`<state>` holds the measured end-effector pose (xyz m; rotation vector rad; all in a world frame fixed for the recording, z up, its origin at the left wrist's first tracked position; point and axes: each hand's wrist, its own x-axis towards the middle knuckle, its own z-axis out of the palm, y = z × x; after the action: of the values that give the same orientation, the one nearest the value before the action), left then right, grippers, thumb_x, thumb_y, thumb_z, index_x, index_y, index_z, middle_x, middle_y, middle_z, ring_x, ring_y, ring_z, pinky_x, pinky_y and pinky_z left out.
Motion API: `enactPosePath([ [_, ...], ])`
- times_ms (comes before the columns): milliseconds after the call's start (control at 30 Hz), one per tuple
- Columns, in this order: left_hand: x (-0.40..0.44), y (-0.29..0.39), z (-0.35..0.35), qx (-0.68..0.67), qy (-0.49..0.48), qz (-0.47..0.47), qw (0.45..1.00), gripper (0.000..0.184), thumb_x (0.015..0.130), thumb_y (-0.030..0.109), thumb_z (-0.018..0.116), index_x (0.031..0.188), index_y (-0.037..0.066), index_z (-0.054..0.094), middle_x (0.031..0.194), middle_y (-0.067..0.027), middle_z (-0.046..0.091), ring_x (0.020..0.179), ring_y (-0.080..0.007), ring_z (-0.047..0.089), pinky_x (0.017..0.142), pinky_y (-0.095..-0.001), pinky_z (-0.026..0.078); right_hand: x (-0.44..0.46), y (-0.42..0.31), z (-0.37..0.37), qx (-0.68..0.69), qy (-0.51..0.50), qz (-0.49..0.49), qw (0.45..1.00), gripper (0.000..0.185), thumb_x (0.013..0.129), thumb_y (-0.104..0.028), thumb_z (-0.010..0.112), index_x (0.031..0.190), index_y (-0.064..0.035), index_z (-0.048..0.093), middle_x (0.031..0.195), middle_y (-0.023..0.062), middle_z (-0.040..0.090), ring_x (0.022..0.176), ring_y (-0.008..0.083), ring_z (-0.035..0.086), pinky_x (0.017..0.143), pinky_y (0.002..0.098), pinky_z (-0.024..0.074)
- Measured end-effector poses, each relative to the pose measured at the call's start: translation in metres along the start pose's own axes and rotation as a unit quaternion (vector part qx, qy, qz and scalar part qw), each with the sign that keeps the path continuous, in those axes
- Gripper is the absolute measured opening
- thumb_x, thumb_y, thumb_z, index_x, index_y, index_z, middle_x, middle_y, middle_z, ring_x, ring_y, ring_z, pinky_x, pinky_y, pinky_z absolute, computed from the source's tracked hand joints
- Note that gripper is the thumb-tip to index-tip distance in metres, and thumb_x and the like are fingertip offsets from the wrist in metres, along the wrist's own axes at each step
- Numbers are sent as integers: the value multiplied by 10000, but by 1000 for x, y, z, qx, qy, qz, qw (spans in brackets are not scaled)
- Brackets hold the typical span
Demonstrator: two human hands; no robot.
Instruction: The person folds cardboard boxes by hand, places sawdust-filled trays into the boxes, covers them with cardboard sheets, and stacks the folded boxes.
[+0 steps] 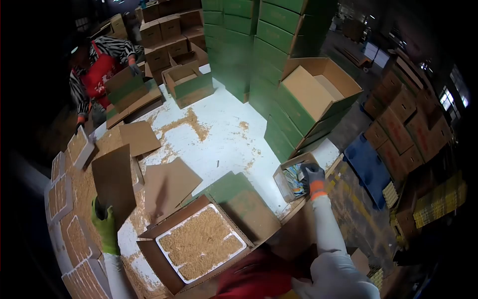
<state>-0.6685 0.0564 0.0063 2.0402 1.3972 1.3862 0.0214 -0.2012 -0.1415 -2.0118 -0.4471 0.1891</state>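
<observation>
My left hand point(103, 219), in a yellow-green glove with a dark palm, is closed on the lower edge of a brown cardboard sheet point(114, 179) held upright. My right hand point(313, 174), in a grey glove with an orange cuff, reaches into a small box point(285, 184) of colourful packets point(295, 180); its fingertips are hidden, so its grip does not show. Between my arms stands an open carton point(149, 253) with green flaps. Inside it lies a white foam tray point(164, 247) filled with sawdust-like material point(201, 241).
White trays point(60, 197) of the same material line the left edge. Loose cardboard point(169, 187) lies mid-table. Green cartons point(279, 60) are stacked at the back, an open one point(318, 92) on top. A co-worker point(99, 74) in a red apron handles a carton at the back left.
</observation>
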Motion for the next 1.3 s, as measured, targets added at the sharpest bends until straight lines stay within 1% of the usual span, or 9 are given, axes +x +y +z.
enactPosePath([
  [100,-30,140,-4,106,-14,137,985,475,782,-26,654,1247,-23,557,1188,-205,579,1077,-368,575,913,-402,466,-121,-159,-16,273,-216,15,937,53,783,-19,695,809,-59,671,724,-16,586,633,117,550,583,260,471],
  [267,-116,246,19,354,-244,371,823,562,789,114,649,1331,251,593,966,-42,550,833,-192,558,632,-324,490,-223,-239,19,76,-408,-545,728,229,711,-16,696,928,-84,682,925,117,590,852,274,577,708,357,488],
  [500,-161,209,72,130,-531,222,808,530,867,203,579,1380,111,488,1095,-145,568,945,-314,606,771,-399,521,-188,-224,5,224,-358,-180,889,138,901,-31,583,977,21,686,874,58,607,753,118,564,684,261,449],
  [600,-154,214,56,85,-606,107,783,510,848,270,660,1336,163,559,1188,-155,580,1047,-356,599,898,-438,496,-171,-201,16,152,-371,-283,871,166,927,-91,603,1011,24,688,864,42,610,731,105,559,669,254,454],
  [700,-133,234,-9,-38,-384,145,911,470,831,187,687,1283,103,590,1204,-166,586,1029,-347,610,905,-425,501,-173,-198,15,144,-430,-228,862,171,921,-88,611,1037,10,690,892,40,623,761,102,577,692,245,469],
  [833,-195,144,-50,-172,-37,-216,960,470,792,44,710,1243,13,577,1322,-132,553,1081,-272,618,953,-378,497,-211,-169,48,170,-533,-206,803,259,804,-7,643,1056,-30,699,1125,102,590,1053,227,569,865,350,477],
  [967,-189,154,21,179,-293,73,936,657,721,306,823,1291,89,580,1316,-158,536,1255,-347,454,1039,-453,405,-246,-186,85,-191,-534,-518,641,515,736,-425,760,1135,-107,686,1180,133,561,1111,318,493,994,457,393],
  [1067,-204,133,32,92,-118,-31,988,795,638,304,882,1315,60,544,1356,-182,474,1209,-369,466,1005,-463,411,-255,-161,88,9,-325,-366,872,812,695,-616,745,1317,-120,577,1294,179,509,1212,359,457,1060,479,349],
  [1300,-213,93,62,-370,-4,-464,805,508,953,182,637,1375,1,419,1144,-100,599,978,-172,612,929,-353,509,-242,-147,98,195,-588,68,782,1047,745,-486,802,1498,23,282,1503,189,375,1392,302,357,1120,371,325],
])
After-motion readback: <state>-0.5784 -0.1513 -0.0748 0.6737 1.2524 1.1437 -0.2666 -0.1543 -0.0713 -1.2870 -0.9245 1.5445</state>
